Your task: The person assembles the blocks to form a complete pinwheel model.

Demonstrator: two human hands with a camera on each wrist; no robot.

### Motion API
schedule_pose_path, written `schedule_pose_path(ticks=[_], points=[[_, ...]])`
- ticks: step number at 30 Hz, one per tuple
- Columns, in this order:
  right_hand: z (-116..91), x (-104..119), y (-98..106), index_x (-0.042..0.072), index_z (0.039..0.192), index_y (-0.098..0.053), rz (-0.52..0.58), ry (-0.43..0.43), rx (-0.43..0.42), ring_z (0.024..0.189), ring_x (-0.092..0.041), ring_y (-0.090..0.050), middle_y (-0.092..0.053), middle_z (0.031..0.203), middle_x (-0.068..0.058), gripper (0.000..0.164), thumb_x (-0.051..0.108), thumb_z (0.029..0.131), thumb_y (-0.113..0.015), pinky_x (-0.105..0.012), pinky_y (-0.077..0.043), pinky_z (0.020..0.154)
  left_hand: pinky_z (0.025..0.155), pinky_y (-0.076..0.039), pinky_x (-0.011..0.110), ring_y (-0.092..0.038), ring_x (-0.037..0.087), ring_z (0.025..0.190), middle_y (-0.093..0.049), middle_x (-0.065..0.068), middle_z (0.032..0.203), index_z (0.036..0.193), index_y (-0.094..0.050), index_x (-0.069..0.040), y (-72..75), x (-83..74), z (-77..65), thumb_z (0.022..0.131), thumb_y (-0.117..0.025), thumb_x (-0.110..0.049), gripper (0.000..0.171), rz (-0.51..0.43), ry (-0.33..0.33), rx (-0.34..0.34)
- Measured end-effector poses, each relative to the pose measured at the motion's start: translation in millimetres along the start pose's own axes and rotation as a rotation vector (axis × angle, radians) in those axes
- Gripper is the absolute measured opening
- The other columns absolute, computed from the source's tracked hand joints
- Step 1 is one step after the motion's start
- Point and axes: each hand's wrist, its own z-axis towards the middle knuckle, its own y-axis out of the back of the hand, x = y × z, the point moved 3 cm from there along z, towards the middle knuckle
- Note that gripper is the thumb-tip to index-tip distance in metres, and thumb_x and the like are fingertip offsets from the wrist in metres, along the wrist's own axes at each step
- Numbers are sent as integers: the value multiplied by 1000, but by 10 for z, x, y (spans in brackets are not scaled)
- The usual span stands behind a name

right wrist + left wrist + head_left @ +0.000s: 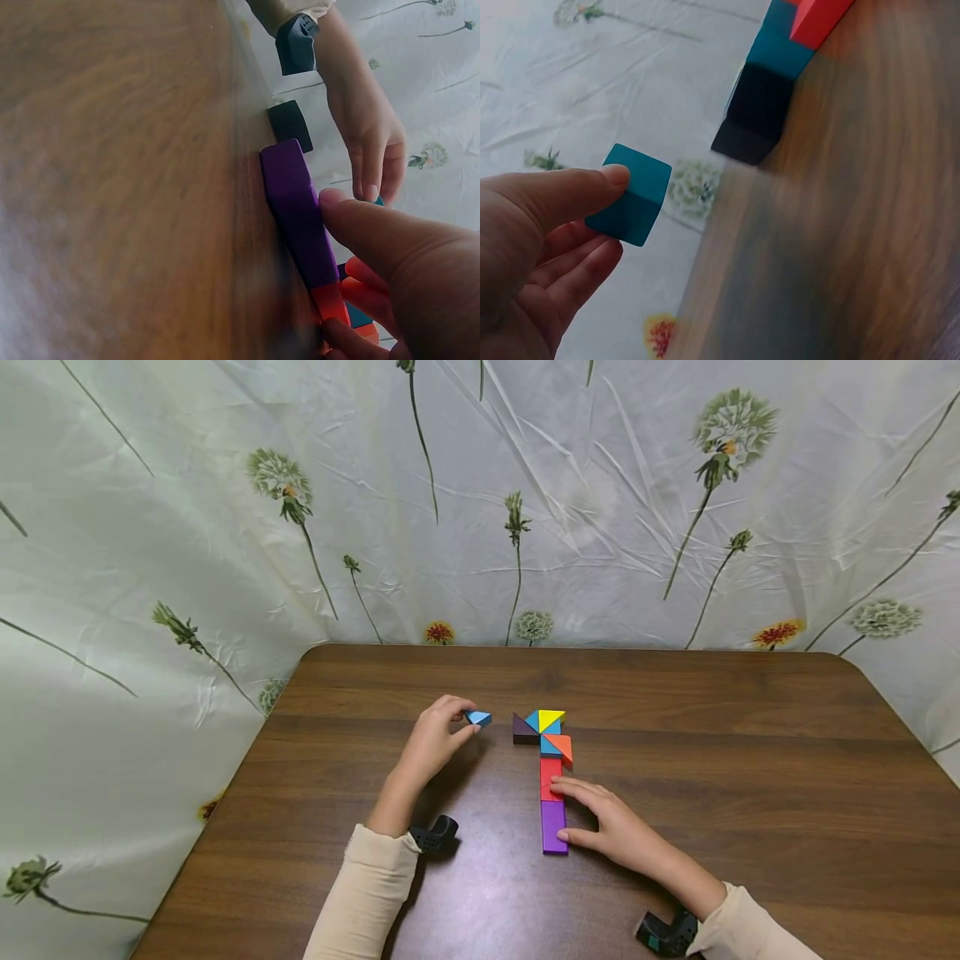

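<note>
My left hand (427, 747) pinches a small blue triangular block (478, 718) between thumb and fingers, held to the left of a row of coloured blocks. In the left wrist view the thumb lies across this teal-blue block (641, 187), above the table. My right hand (618, 831) rests at the row's near part: an extended finger touches the red block (550, 767) and the thumb touches the side of the purple block (553, 825). Beyond the red block, blue triangles (549, 747) meet an orange triangle (562, 745), a yellow triangle (550, 718) and a dark block (525, 737).
The blocks stand on a brown wooden table (750, 760) with rounded far corners. A pale flowered cloth (465, 560) hangs behind it and along the left. Black camera devices sit on the left wrist (437, 835) and the right wrist (667, 933).
</note>
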Motion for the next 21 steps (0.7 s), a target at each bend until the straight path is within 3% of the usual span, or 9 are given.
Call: schedule_pose_path(ticks=[9,21], points=[[4,6,2,12,128,-50,-7,-6,3,122,-26,-38,-45,133,-6,56,35,79,-67,-50,-30,96,73,-48,29,-59,19,84,-58,4,97,96,-64,-6,-202,-113,-10,78,-71,-11,20,33,-16,126],[12,-2,-3,13,128,-49,-4,-22,13,122,-27,-38,-45,132,-7,56,36,80,-66,-52,-30,95,73,-47,28,-56,15,84,-59,2,98,100,-64,-8,-417,-53,-39,80,-69,-17,22,92,4,206]])
